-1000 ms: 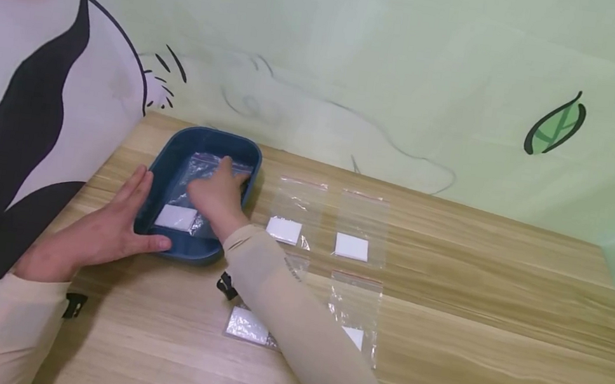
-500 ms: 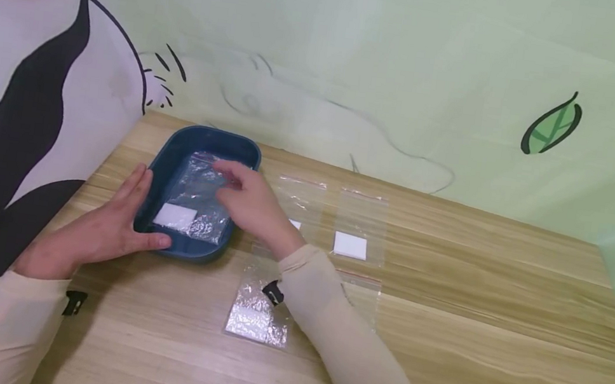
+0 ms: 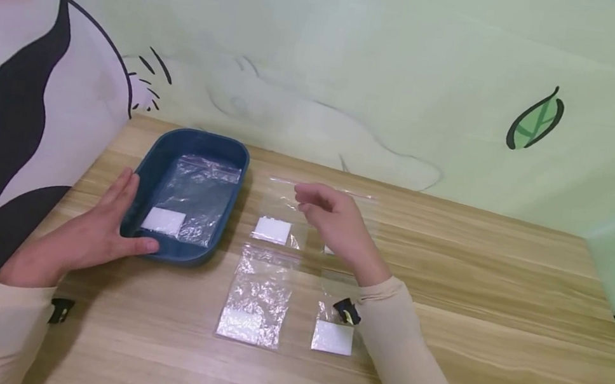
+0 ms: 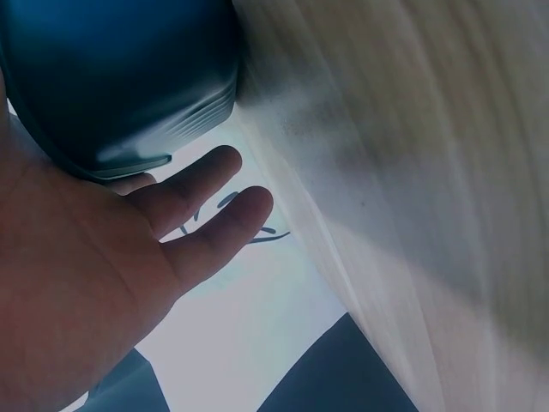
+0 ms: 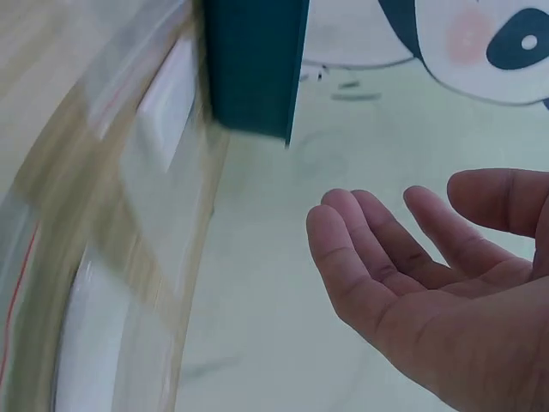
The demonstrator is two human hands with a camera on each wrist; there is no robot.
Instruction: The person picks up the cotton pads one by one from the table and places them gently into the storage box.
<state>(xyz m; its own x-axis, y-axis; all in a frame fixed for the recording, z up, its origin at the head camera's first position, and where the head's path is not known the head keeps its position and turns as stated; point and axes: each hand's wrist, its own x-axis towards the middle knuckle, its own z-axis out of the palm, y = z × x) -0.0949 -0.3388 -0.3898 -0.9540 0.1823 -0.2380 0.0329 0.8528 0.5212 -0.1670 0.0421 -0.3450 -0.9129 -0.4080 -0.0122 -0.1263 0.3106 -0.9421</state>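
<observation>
A dark blue tray (image 3: 184, 256) stands at the back left of the table, with one clear zip bag (image 3: 198, 194) lying flat inside; a white card shows at the bag's lower left. My left hand (image 3: 85, 234) rests against the tray's near left side, fingers straight along the wall and thumb at the front rim. In the left wrist view, the tray's outer wall (image 4: 120, 94) overlaps some fingers. Above the bags on the table hovers my right hand (image 3: 336, 226), empty and loosely curved, palm facing the tray. The right wrist view shows nothing between its fingers (image 5: 330, 245).
Right of the tray, several clear zip bags with white cards lie in two rows: a back-left bag (image 3: 273, 229), a back-right one partly hidden by my right hand, a front-left bag (image 3: 258, 288) and a front-right bag (image 3: 332, 337). A printed wall hanging (image 3: 441, 87) backs the wooden table (image 3: 480, 290).
My right hand has come off the bag in the tray and moved right, over the bags on the table. My left hand stays at the tray. The head view has shifted slightly.
</observation>
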